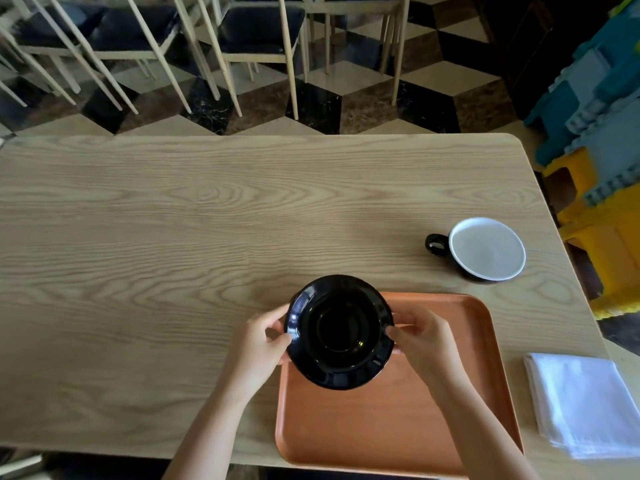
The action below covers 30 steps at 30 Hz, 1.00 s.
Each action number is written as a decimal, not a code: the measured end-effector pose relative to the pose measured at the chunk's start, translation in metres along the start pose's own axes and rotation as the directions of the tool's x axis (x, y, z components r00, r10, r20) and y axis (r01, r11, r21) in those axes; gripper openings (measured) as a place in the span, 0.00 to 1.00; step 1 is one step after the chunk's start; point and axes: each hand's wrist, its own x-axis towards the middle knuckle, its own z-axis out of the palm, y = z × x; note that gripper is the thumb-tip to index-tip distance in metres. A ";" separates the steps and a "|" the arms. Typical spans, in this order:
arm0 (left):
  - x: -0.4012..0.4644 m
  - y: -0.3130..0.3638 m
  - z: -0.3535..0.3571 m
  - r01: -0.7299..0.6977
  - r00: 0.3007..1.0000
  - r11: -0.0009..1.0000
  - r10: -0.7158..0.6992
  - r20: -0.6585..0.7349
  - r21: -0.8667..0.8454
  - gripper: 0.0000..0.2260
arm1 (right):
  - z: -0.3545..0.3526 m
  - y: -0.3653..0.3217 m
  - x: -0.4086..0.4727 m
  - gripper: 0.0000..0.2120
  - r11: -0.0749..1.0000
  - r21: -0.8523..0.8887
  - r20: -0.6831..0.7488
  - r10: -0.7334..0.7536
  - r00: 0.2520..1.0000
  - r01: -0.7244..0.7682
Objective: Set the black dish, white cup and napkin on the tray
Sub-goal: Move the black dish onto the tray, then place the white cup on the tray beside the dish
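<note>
Black dish at lower centre, pinched by its rim between left hand and right hand, over the orange tray's upper-left corner. Best carried rightward, kept level, and lowered flat onto the tray floor. White cup and napkin lie off-tray at right.

Pale wood-grain table with rounded corners, spanning the view. Beyond its far edge, a floor of cream, brown and black tiles laid in a cube pattern. At upper left and centre, chairs with cream legs and dark seats. At right, stacked blue and yellow plastic crates. Light is soft and even.
</note>
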 end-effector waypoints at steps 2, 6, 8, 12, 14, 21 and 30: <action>-0.001 -0.003 0.001 0.004 1.000 0.999 -0.005 0.004 0.054 0.23 | 0.002 0.002 -0.002 0.17 1.000 0.001 0.005 0.018 1.000 -0.018; -0.002 -0.007 0.000 0.028 1.000 0.995 -0.029 0.008 0.101 0.23 | 0.006 0.007 -0.004 0.16 1.000 -0.020 0.003 0.018 1.000 -0.018; -0.002 -0.007 0.001 0.043 0.999 0.993 -0.045 0.012 0.110 0.23 | 0.006 0.008 -0.005 0.16 1.000 -0.021 0.003 0.014 1.000 -0.014; -0.001 -0.006 0.002 0.033 0.999 0.987 -0.032 -0.009 0.158 0.23 | 0.007 0.010 -0.007 0.17 1.000 -0.009 -0.012 0.009 1.000 -0.009; -0.002 -0.007 0.003 0.043 0.999 0.987 -0.040 -0.026 0.153 0.23 | 0.007 0.010 -0.008 0.18 1.000 -0.005 -0.020 0.007 1.000 -0.007; -0.006 -0.006 0.003 0.036 0.999 0.989 -0.030 -0.039 0.144 0.22 | 0.007 0.008 -0.010 0.16 1.000 -0.015 -0.019 -0.004 1.000 0.004; -0.016 0.001 -0.007 0.076 0.992 0.981 -0.057 -0.111 0.177 0.17 | -0.011 -0.005 -0.014 0.11 0.990 -0.133 0.032 -0.038 0.999 0.042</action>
